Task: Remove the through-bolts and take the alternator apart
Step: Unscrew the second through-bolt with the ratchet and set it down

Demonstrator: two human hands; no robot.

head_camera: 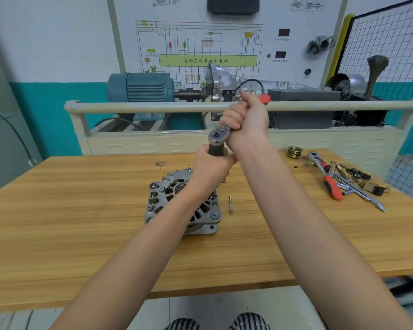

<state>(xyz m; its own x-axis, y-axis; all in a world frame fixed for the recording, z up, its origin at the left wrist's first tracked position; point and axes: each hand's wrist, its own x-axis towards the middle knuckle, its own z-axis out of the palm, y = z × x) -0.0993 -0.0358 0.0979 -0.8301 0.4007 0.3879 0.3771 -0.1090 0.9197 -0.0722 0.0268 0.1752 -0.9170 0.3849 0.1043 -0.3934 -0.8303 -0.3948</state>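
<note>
Loosening a through-bolt: right hand [244, 117] gripping the ratchet [217, 135] handle, left hand [211, 166] wrapped round its socket above the alternator [163, 198] on the counter [81, 210]; next, probably swinging, then lifting the bolt out.

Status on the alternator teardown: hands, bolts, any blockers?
Right hand grips ratchet handle, left hand holds its socket. Alternator on bench, one bolt out beside it. No blockers seen.

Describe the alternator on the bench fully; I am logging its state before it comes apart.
The alternator sits on the wooden table, a grey cast-metal housing with ribbed vent slots and bolt lugs round its rim. It looks whole, halves together. The left hand's forearm crosses above it, hiding the middle. One loose bolt lies just to its right, apart.
</note>
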